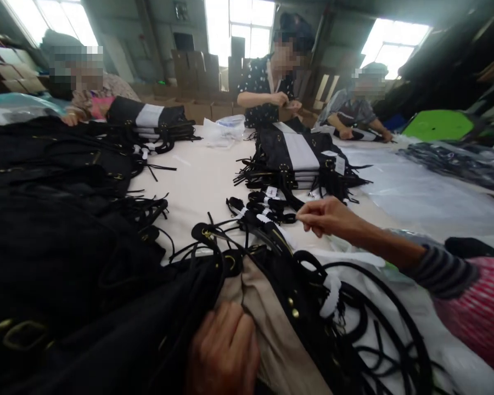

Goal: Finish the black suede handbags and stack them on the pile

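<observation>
A black bag [156,323] with gold fittings and a beige lining [271,323] lies open in front of me. My left hand [226,351] is closed at its mouth, fingers curled over the lining edge; the thumb is hidden. Farther forward, my right hand [323,215] reaches out with fingers pinched together. Its fingertips meet the end of a bundle of black straps [267,206] with white wrapping; whether they grip a strap is too small to tell. Beside the bag, black handles and cords [399,307] loop to the right, with a white wrap [331,296] around one part.
Dark bags [53,153] are heaped along the left. Stacks of black bags with white bands stand at the far left [150,115] and centre [300,151] of the pale table [189,175]. Clear plastic sheets [432,192] lie right. Three people work across the table.
</observation>
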Demonstrator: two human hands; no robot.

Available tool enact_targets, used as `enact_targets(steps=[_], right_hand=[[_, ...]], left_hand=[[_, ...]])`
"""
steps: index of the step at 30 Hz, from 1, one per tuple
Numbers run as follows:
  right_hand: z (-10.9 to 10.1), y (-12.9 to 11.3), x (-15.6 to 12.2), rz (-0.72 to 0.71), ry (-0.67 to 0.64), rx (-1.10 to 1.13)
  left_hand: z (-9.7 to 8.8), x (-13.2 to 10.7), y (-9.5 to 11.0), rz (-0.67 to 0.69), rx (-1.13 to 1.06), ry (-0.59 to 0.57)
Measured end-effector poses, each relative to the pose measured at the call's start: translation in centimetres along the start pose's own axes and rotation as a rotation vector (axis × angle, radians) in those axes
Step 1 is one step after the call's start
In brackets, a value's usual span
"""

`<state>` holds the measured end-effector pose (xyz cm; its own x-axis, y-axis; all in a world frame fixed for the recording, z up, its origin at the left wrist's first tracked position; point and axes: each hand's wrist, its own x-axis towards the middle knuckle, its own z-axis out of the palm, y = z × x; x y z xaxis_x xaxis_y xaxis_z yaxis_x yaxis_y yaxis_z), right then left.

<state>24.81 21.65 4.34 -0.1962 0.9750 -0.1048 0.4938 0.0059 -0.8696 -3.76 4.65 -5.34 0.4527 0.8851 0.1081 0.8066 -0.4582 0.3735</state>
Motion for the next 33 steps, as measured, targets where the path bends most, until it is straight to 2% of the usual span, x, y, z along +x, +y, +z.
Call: enact_targets(steps=[3,5,7,9,15,19,23,25,30,33], right_hand=[[3.5,-0.4,-9.9,-0.035,-0.101,-0.047],[6.1,-0.7,-15.4,-0.092,-0.127,-0.102],[8.5,-0.4,-19.5,-0.171,-0.141,-0.183],[10.4,0.6,-22.3,-0.232,-0.126,-0.261],[13.6,3.7,-26.2,-0.294,0.046,-0.457],[14.9,4.0,-29.1,-0.297,0.216,-0.563],[16.5,3.9,-31.7,-0.326,0.327,-0.618],[17.1,3.9,-32.4,-0.325,0.372,-0.602],[17.0,3.8,-32.3,-0.349,0.356,-0.545],[16.5,3.6,-32.1,-0.381,0.312,-0.485]], left_hand=[[-0.7,0.5,0.8,-0.039,-0.003,0.101],[-1.4,0.7,1.4,-0.028,0.011,0.138],[-2.0,0.9,2.0,-0.015,0.056,0.146],[-2.3,0.9,2.5,0.004,0.138,0.153],[-2.4,-0.3,4.3,0.182,0.362,0.187],[-2.5,-1.4,5.4,0.232,0.421,0.218],[-2.8,-2.2,6.2,0.403,0.468,0.183],[-2.7,-2.7,6.4,0.433,0.467,0.207],[-1.3,-3.6,6.4,0.349,0.514,0.401],[-0.8,-3.8,5.9,0.385,0.513,0.439]])
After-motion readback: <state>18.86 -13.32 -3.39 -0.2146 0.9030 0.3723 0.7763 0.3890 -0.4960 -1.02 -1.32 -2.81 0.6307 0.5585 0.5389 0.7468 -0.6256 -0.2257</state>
